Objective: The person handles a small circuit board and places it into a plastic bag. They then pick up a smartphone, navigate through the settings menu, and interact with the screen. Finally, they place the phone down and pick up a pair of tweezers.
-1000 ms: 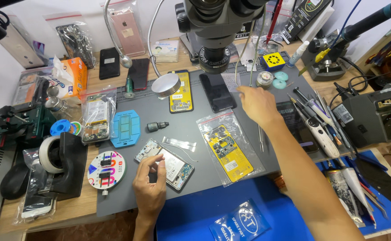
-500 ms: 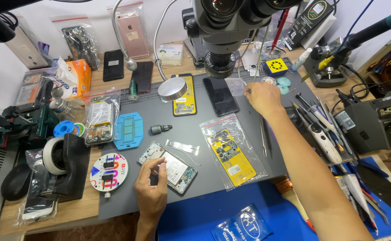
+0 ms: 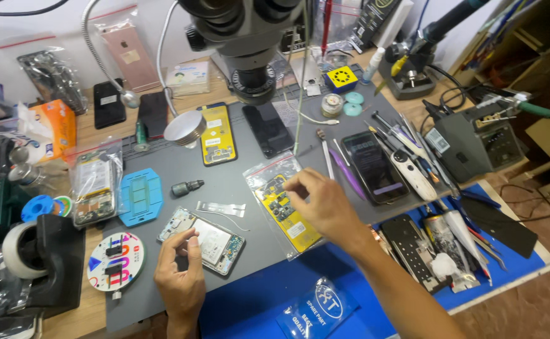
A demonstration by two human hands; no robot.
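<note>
Left hand (image 3: 180, 284) at near edge of the grey work mat (image 3: 224, 182), fingers curled, thumb and forefinger pinching something too small to make out, over the opened silver phone chassis (image 3: 204, 240). Right hand (image 3: 324, 204) over the clear zip bag holding a yellow phone part (image 3: 280, 207), fingertips bunched; whether they grip it is unclear. Microscope head (image 3: 250, 25) cut off at top.
</note>
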